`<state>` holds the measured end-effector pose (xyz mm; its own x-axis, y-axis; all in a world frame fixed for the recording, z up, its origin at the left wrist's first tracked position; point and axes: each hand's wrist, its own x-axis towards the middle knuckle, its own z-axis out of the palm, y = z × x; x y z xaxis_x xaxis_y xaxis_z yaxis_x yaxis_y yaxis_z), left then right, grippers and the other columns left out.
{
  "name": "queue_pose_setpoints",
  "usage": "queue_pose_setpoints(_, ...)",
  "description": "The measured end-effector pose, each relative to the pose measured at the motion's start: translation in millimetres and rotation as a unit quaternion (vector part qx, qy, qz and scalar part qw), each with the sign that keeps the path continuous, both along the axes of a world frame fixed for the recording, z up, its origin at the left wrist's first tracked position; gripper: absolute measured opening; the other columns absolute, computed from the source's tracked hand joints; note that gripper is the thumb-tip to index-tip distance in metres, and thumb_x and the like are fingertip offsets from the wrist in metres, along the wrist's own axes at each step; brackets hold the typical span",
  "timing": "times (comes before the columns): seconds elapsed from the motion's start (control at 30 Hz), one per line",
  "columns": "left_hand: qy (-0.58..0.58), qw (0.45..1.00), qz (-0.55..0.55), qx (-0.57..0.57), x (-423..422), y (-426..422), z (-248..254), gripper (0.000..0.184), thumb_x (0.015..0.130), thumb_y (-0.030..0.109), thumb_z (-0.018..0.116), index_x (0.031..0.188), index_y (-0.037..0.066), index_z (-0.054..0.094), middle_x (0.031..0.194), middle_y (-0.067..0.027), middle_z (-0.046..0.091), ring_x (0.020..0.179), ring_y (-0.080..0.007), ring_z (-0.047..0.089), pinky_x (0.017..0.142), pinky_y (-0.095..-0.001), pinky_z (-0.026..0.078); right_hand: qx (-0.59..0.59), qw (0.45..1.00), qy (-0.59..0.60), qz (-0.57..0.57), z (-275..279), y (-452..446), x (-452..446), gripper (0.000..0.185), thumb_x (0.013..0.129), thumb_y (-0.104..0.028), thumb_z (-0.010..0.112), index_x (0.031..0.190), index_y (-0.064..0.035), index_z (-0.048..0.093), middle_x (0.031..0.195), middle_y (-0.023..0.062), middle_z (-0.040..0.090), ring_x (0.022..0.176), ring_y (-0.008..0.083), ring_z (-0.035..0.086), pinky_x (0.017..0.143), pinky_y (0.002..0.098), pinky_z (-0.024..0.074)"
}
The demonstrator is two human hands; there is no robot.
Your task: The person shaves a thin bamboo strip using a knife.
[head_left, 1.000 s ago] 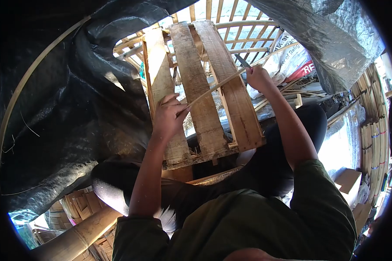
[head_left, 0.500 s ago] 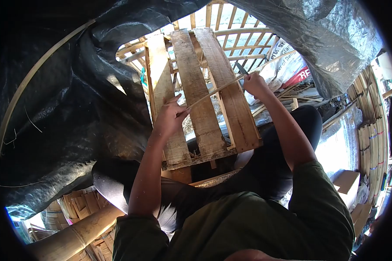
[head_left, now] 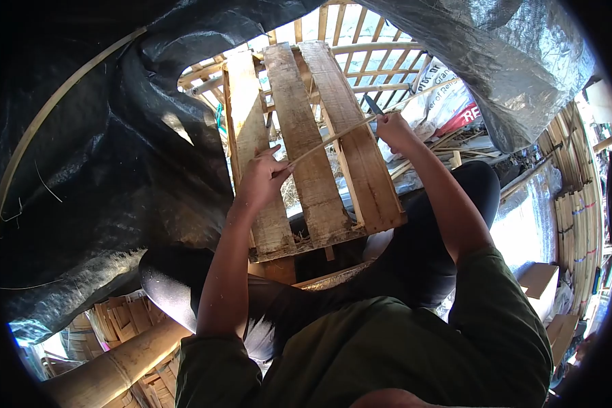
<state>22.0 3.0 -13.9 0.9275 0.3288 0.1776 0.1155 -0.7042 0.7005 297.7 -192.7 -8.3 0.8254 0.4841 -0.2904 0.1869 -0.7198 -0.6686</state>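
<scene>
A thin, pale bamboo strip (head_left: 330, 140) runs slantwise over a wooden slatted stand (head_left: 298, 129) in front of me. My left hand (head_left: 260, 178) pinches its near end, one finger sticking out above the left slat. Over the right slat, my right hand (head_left: 396, 130) is closed around a knife (head_left: 372, 105), whose dark blade points up and left. The strip passes at the knife and right hand, and its far part continues up to the right. The knife's handle is hidden in my fingers.
Black plastic sheeting (head_left: 102, 156) hangs at left, grey sheeting (head_left: 510, 68) at upper right. Behind the stand is a bamboo lattice (head_left: 374, 58). A printed white sack (head_left: 449, 102) lies beyond my right hand. Bundled strips (head_left: 578, 224) and a cardboard box (head_left: 540, 282) are at right.
The whole view has shifted slightly. Both hands keep nearly the same places along the strip, and the knife stays in my right hand.
</scene>
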Motion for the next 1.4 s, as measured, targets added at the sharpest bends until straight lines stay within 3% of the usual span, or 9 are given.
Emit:
queue_pose_setpoints(0.53,0.036,0.998,0.03,-0.031,-1.1,-2.7,1.5,0.015,0.09,0.016,0.071,0.091,0.003,0.075,0.089,-0.0284,0.067,0.124,-0.0344,0.058,0.093,-0.0426,0.05,0.013,0.998,0.061,0.014,-1.4,2.0,-17.9,0.046,0.095,-0.034,0.055,0.074,0.0071,0.06,0.058,0.008,0.053,0.043,0.0183,0.054,0.036,0.0346,0.0418)
queue_pose_setpoints(0.73,0.01,0.999,0.029,-0.012,-1.4,-4.9,1.0,0.015,0.091,0.017,0.071,0.092,0.003,0.076,0.082,-0.0246,0.068,0.122,-0.0335,0.06,0.092,-0.0419,0.051,-0.004,0.983,0.182,-0.009,-6.1,2.4,22.3,0.038,0.102,-0.04,0.048,0.083,-0.0073,0.051,0.052,-0.0047,0.032,0.036,0.0074,0.027,0.034,0.0273,0.018)
queue_pose_setpoints(0.9,0.004,1.0,0.018,0.015,-1.9,-3.7,3.6,0.014,0.091,0.017,0.07,0.092,0.003,0.076,0.081,-0.0246,0.067,0.123,-0.0344,0.059,0.093,-0.0422,0.051,-0.012,0.996,0.078,0.029,-8.4,13.6,-32.5,0.043,0.101,-0.039,0.048,0.078,-0.0035,0.054,0.051,-0.0012,0.041,0.037,0.0116,0.038,0.033,0.0298,0.0314)
queue_pose_setpoints(0.97,0.041,0.999,0.01,0.007,-2.0,-1.6,3.5,0.018,0.092,0.019,0.07,0.098,0.002,0.075,0.114,-0.0257,0.066,0.121,-0.0359,0.059,0.092,-0.0405,0.05,-0.01,0.996,0.072,0.042,1.4,13.1,-31.3,0.045,0.1,-0.039,0.048,0.075,-0.0033,0.054,0.05,-0.0012,0.04,0.038,0.0118,0.039,0.033,0.0296,0.0311)
queue_pose_setpoints(1.03,0.034,0.999,0.007,0.013,-1.5,-1.6,2.6,0.018,0.092,0.019,0.07,0.098,0.002,0.075,0.114,-0.0256,0.066,0.121,-0.0354,0.06,0.09,-0.0396,0.051,-0.06,0.993,0.098,0.036,3.7,9.9,1.2,0.045,0.101,-0.038,0.047,0.074,-0.0028,0.054,0.05,-0.0008,0.041,0.038,0.0115,0.041,0.033,0.0307,0.0317)
queue_pose_setpoints(1.07,0.028,0.999,0.006,0.018,-2.2,-2.7,2.4,0.018,0.092,0.019,0.07,0.098,0.002,0.075,0.114,-0.0255,0.066,0.121,-0.0349,0.06,0.089,-0.0388,0.051,-0.067,0.994,0.081,0.029,3.2,8.4,14.4,0.051,0.098,-0.038,0.05,0.087,0.0087,0.065,0.059,0.0097,0.058,0.042,0.0174,0.053,0.037,0.0311,0.0436)
queue_pose_setpoints(1.17,0.042,0.998,0.026,-0.024,-2.3,-3.7,5.2,0.019,0.092,0.019,0.07,0.098,0.002,0.075,0.117,-0.0254,0.065,0.121,-0.034,0.06,0.085,-0.0372,0.053,-0.012,0.996,0.078,0.047,-15.9,14.6,-18.0,0.048,0.096,-0.038,0.051,0.09,0.0081,0.064,0.061,0.0095,0.059,0.046,0.0194,0.059,0.038,0.0314,0.0454)
queue_pose_setpoints(1.2,0.04,0.998,0.029,-0.026,-2.2,-4.4,5.0,0.019,0.092,0.019,0.07,0.098,0.002,0.075,0.117,-0.0254,0.065,0.121,-0.034,0.06,0.085,-0.0372,0.053,-0.019,0.993,0.087,0.082,-3.7,19.4,-41.3,0.039,0.1,-0.036,0.049,0.088,0.0004,0.058,0.054,0.0013,0.048,0.039,0.0122,0.046,0.036,0.0307,0.0403)
queue_pose_setpoints(1.4,0.053,0.998,0.014,0.002,-3.0,-1.8,-2.3,0.022,0.092,0.019,0.071,0.105,0.002,0.074,0.131,-0.0254,0.06,0.119,-0.0308,0.062,0.082,-0.0351,0.055,-0.011,0.978,0.186,0.099,11.5,9.6,-18.2,0.038,0.104,-0.032,0.045,0.085,-0.001,0.057,0.064,0.0055,0.054,0.051,0.0124,0.054,0.046,0.0309,0.0499)
